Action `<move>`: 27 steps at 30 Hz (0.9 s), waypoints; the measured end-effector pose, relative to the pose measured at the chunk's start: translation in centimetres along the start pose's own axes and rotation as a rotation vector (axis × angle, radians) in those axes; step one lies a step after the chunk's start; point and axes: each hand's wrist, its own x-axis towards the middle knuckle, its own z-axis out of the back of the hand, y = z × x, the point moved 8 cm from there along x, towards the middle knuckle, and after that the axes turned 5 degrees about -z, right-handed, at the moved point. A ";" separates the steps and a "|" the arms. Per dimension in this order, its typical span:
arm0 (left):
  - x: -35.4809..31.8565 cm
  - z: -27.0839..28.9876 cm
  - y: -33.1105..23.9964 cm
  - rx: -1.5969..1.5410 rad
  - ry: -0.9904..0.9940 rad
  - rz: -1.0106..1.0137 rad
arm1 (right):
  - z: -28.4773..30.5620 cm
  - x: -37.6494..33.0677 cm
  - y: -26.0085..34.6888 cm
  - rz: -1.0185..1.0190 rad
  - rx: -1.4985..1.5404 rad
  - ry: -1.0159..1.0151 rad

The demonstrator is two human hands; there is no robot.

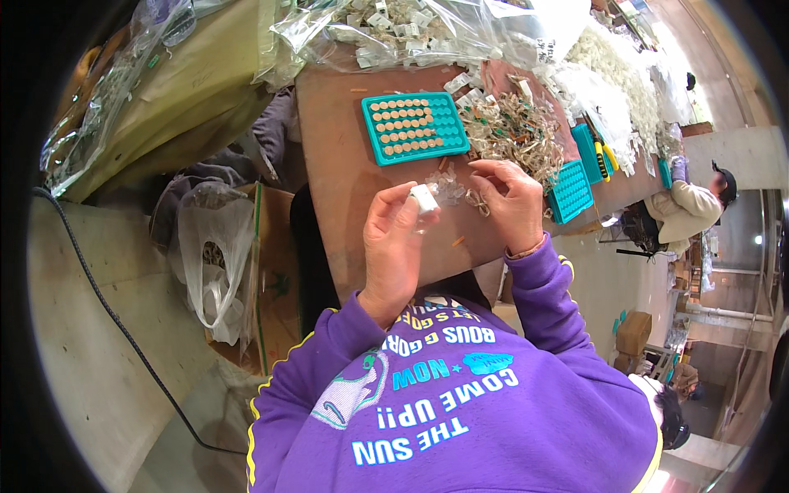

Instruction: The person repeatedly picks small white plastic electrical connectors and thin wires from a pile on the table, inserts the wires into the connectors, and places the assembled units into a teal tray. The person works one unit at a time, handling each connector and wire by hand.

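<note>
Between the fingers of my left hand [393, 238] is a small white plastic housing [424, 198], held above the brown tabletop [329, 123]. My right hand [511, 204] pinches a small bundle of thin wire-like strands [477, 202] beside it. Small clear plastic pieces [445, 184] lie on the table between my hands. Beyond them sits a teal tray [415, 127] with rows of round tan discs in its left part; the pockets at its right show no discs. A heap of tangled wired parts [514, 131] lies just past my right hand.
Clear bags of white parts [394, 29] line the table's far side. To the right are another teal tray [570, 191] and yellow-handled pliers [609, 156]. A white plastic bag [215, 263] hangs at a cardboard box [275, 271] on the left. Another person [694, 201] sits far right.
</note>
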 end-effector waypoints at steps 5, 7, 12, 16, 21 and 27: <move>0.3 -0.2 0.0 0.007 0.060 -0.014 | -0.9 0.0 1.0 0.144 -0.238 0.079; 0.3 -0.1 0.1 0.013 0.068 -0.014 | -1.9 0.4 1.2 0.230 -0.277 0.108; 0.2 0.2 0.1 -0.003 0.052 -0.034 | -3.3 0.8 1.6 0.424 -0.360 0.099; 0.2 0.4 -0.2 0.023 0.014 -0.053 | -3.2 0.9 1.4 0.465 -0.352 0.090; 0.3 -0.1 -0.1 0.067 0.024 -0.072 | -2.2 1.0 1.1 0.463 -0.222 0.031; 0.6 -0.5 1.1 0.099 0.005 -0.064 | -1.2 1.1 -0.5 0.235 0.101 0.072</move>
